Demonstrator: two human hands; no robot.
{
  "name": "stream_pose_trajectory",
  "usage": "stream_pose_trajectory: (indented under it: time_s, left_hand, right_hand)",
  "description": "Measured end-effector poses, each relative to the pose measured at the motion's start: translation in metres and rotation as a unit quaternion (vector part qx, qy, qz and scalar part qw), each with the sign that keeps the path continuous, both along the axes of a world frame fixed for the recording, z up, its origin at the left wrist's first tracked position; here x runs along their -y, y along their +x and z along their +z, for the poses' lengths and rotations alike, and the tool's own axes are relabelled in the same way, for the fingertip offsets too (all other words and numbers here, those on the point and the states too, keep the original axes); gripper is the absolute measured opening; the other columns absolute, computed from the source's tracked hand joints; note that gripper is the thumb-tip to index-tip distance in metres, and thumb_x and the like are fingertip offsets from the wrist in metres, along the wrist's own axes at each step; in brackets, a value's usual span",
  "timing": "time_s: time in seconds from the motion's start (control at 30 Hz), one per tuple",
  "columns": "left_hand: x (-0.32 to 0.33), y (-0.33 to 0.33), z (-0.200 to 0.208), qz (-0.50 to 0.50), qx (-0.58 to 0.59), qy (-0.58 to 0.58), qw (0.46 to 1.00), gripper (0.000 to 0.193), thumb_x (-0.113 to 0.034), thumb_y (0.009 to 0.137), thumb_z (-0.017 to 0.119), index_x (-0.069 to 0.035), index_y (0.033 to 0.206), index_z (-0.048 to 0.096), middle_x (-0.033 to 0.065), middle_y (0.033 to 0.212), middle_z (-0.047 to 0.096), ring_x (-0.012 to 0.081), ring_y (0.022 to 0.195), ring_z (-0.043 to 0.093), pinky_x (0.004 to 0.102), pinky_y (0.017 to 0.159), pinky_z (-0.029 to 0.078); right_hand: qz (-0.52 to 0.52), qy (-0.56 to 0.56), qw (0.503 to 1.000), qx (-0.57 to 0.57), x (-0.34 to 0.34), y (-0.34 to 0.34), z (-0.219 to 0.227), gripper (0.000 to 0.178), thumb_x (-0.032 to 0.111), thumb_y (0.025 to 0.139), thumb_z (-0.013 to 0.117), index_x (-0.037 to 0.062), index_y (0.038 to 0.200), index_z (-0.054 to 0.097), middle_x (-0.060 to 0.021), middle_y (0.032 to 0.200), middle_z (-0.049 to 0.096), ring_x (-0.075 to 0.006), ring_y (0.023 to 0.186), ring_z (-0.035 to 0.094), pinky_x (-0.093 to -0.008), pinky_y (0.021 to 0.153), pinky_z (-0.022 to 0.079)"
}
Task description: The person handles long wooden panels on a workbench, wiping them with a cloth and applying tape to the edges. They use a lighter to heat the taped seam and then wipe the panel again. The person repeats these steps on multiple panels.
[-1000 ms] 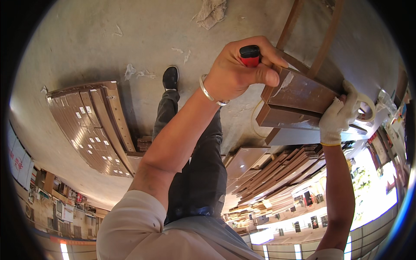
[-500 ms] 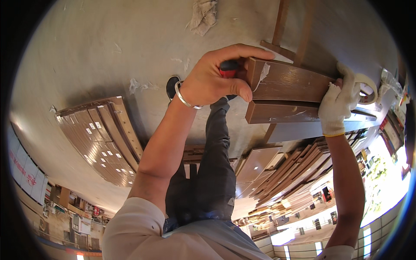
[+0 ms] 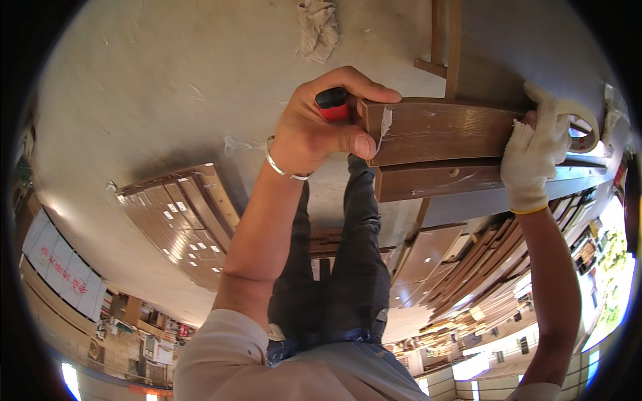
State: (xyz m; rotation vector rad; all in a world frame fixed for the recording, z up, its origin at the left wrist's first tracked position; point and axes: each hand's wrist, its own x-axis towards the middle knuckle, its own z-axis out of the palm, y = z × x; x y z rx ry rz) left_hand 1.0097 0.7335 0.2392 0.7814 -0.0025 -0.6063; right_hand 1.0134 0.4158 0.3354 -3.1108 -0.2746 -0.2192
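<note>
My left hand (image 3: 311,130), bare with a silver bangle, is closed on the left end of a brown wooden board (image 3: 445,130). A red and black handle (image 3: 333,103) is tucked in the same hand; the rest of that tool is hidden. Scraps of whitish film cling to the board near my thumb. Directly below runs a second brown board (image 3: 435,182) with a small round mark. My right hand (image 3: 531,160), in a white knit glove, is closed round the boards' right part. A roll of tape (image 3: 590,123) sits against the gloved fingers.
A crumpled rag (image 3: 317,30) lies on the floor ahead. Stacked brown panels (image 3: 177,217) stand at left, with more long boards (image 3: 481,257) at right. A large grey-brown panel (image 3: 508,47) lies beyond my right hand. My legs (image 3: 358,254) are below.
The upper board now juts a little left past the lower one, its end still in my left hand. The whole view has shifted slightly. Both hands keep their hold.
</note>
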Motion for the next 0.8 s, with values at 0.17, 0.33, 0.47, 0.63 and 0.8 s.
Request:
stream_pose_trajectory:
  time_s: [0.17,0.33,0.47,0.63,0.8]
  left_hand:
    - [0.0,0.0,-0.006,0.013,0.019,-0.021,1.0,0.06,-0.023,0.075,0.096,0.008,0.118,0.066,0.0125,0.11,0.075,0.018,0.096,0.074,0.0302,0.088,0.057]
    - [0.006,-0.001,-0.004,0.045,-0.011,-0.028,0.999,0.057,-0.028,0.08,0.092,0.007,0.118,0.068,0.0101,0.099,0.074,0.0149,0.085,0.07,0.0283,0.078,0.055]
    - [0.021,-0.015,-0.002,0.108,-0.106,-0.059,0.987,0.067,-0.034,0.072,0.096,0.004,0.121,0.071,0.0037,0.085,0.072,0.0075,0.067,0.062,0.0207,0.058,0.046]
    - [0.016,-0.026,-0.007,0.052,-0.051,-0.043,0.996,0.085,-0.029,0.066,0.1,0.003,0.136,0.062,0.0061,0.107,0.073,0.0121,0.09,0.069,0.024,0.077,0.054]
    - [0.025,-0.03,-0.016,0.071,-0.008,-0.118,0.99,0.093,-0.025,0.062,0.102,0.002,0.14,0.058,0.0091,0.13,0.068,0.0166,0.121,0.065,0.0322,0.104,0.051]
  right_hand:
    - [-0.011,0.003,1.0,0.006,0.0,0.001,-0.001,0.05,0.006,0.076,0.065,0.0147,0.125,0.068,-0.0068,0.093,0.061,-0.0289,0.082,0.058,-0.0443,0.082,0.046]
    - [0.008,0.02,1.0,0.021,0.004,0.002,-0.002,0.051,0.005,0.074,0.065,0.0151,0.124,0.068,-0.0074,0.094,0.062,-0.0288,0.084,0.06,-0.044,0.083,0.047]
    - [-0.009,0.033,0.999,-0.008,0.005,0.0,-0.001,0.051,0.005,0.074,0.064,0.0143,0.125,0.068,-0.0075,0.103,0.066,-0.0295,0.089,0.06,-0.0441,0.085,0.047]
    - [0.006,0.02,1.0,-0.008,0.005,0.001,0.0,0.052,0.003,0.075,0.061,0.0112,0.126,0.067,-0.0063,0.115,0.07,-0.0302,0.095,0.062,-0.0439,0.087,0.046]
    - [0.004,0.017,1.0,-0.008,0.005,0.0,0.0,0.048,0.004,0.079,0.059,0.0107,0.126,0.067,-0.0079,0.115,0.07,-0.0309,0.096,0.062,-0.0447,0.089,0.047]
